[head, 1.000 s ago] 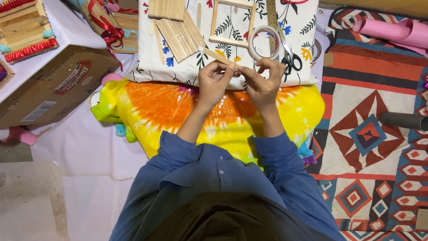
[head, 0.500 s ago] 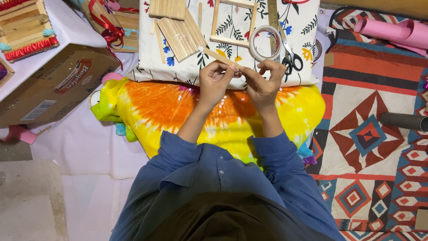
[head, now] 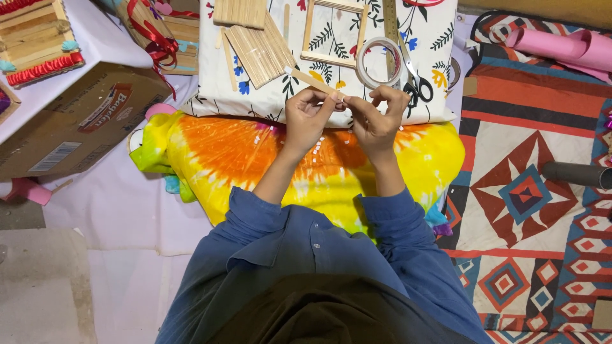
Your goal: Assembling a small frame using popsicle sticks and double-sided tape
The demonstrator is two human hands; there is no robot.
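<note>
My left hand [head: 307, 114] pinches a thin wooden craft stick [head: 310, 81] that slants up to the left over the floral cloth [head: 421, 102]. My right hand [head: 380, 116] meets it at the stick's near end, fingertips closed on the stick or on something small there; I cannot tell which. Just beyond the hands lie a roll of clear tape [head: 379, 62], scissors [head: 415, 81], a square frame of sticks [head: 336, 33] and bundles of loose sticks [head: 258, 48].
A yellow and orange tie-dye cushion [head: 255, 159] with small white scraps lies under my forearms. A cardboard box [head: 76, 121] and stick-built pieces with red ribbon [head: 156, 38] are at left. A patterned rug [head: 535, 191], pink paper roll [head: 561, 48] and dark tube [head: 577, 173] are at right.
Both hands stay together at the stick's end; the fingers have shifted slightly. Nothing else has moved.
</note>
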